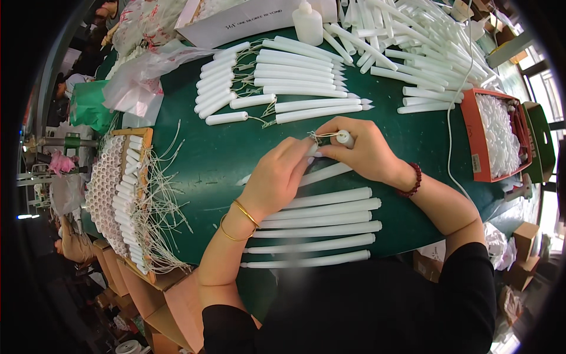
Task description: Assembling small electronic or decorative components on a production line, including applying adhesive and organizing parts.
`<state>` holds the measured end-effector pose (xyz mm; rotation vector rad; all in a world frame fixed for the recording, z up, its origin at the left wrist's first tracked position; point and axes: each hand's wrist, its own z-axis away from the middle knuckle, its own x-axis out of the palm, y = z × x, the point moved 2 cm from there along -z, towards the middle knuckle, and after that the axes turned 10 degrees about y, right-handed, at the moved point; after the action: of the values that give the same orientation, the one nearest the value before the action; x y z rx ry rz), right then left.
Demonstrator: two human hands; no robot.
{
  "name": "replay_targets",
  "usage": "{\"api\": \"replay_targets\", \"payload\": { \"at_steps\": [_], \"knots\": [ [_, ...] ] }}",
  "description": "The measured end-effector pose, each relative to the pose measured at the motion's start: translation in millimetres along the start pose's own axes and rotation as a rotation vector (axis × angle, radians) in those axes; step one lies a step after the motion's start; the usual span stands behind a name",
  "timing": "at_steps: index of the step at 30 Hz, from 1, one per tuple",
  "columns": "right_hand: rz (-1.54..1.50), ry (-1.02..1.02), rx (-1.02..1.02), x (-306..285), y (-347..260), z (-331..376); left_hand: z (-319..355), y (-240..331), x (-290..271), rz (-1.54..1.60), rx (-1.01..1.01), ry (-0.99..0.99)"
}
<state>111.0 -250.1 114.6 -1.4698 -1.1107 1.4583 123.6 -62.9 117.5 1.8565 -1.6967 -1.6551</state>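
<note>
My left hand (276, 177) pinches the end of a white tube (311, 151), most of it hidden by the fingers. Tucked in my right hand (368, 152) is a short white cylinder (345, 139), with thin pale wires (323, 135) running from it toward the left fingertips. The two hands nearly meet over the table. Beneath them a long white candle-like stick (326, 173) lies partly covered, and several similar sticks (321, 227) lie in a row nearer to me. Farther off, long pointed sticks (295, 74) are wired to short white cylinders (215, 85).
Wired short cylinders stick out from a wooden-framed stack (147, 141) at left. Loose white tubes (407, 41) are heaped at far right, near a white bottle (308, 25). A red box (479, 138) holds clear-white pieces; a white cord (451, 135) crosses the green table (200, 159).
</note>
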Motion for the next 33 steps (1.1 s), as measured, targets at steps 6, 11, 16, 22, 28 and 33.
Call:
{"api": "replay_targets", "payload": {
  "at_steps": [6,11,16,22,28,33],
  "knots": [
    [0.016,-0.044,-0.031,-12.7,1.0,-7.0,-3.4,0.7,-8.7,0.021,-0.086,0.012],
    [-0.013,-0.161,0.151,-14.4,-5.5,-8.1,-3.8,-5.7,-9.0,-0.323,0.277,0.192],
    [-0.133,-0.376,0.336,-12.2,1.3,-3.0,-4.2,-4.1,-8.3,-0.359,0.392,0.102],
    [-0.174,-0.506,0.377,-5.4,-3.2,2.2,-2.4,4.7,-8.1,-0.295,0.347,0.024],
    [-0.212,-0.518,0.42,-0.8,-0.2,3.6,-0.6,4.7,2.8,-0.292,0.329,0.085],
    [-0.228,-0.464,0.345,-0.1,-4.7,4.6,0.1,1.1,2.1,-0.349,0.289,0.159]
  ]
}}
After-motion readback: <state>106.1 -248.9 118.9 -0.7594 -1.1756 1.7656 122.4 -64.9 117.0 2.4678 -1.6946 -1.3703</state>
